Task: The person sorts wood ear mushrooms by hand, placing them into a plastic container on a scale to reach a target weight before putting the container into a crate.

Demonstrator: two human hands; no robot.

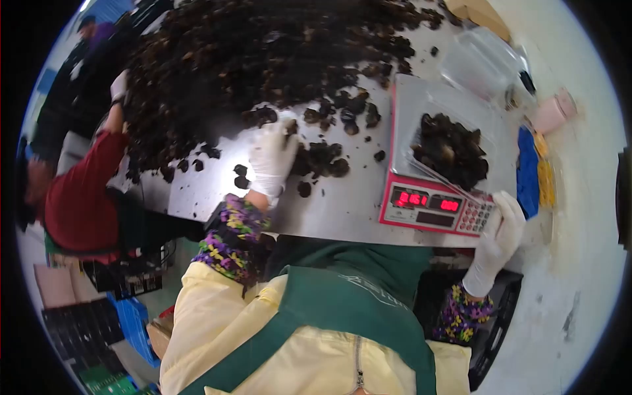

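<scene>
Dark, mushroom-like pieces lie in a large heap (263, 59) over the metal table (342, 214). My left hand (273, 158), white-gloved, reaches among loose pieces at the heap's near edge; its fingertips are blurred beside a dark piece. On the red-framed scale (428, 201) rests a clear tray holding a pile of dark pieces (451, 148). The scale's red display is lit. My right hand (503, 227), also gloved, is at the scale's right front corner near the keypad, fingers pressed together; whether they grip the tray's edge cannot be made out.
Clear plastic containers (484, 62) are stacked behind the scale. A pink cup (556, 112) and blue and yellow items (528, 171) sit at the right. A co-worker in a red sleeve (85, 197) reaches to the heap from the left. A black crate (500, 322) stands below the table.
</scene>
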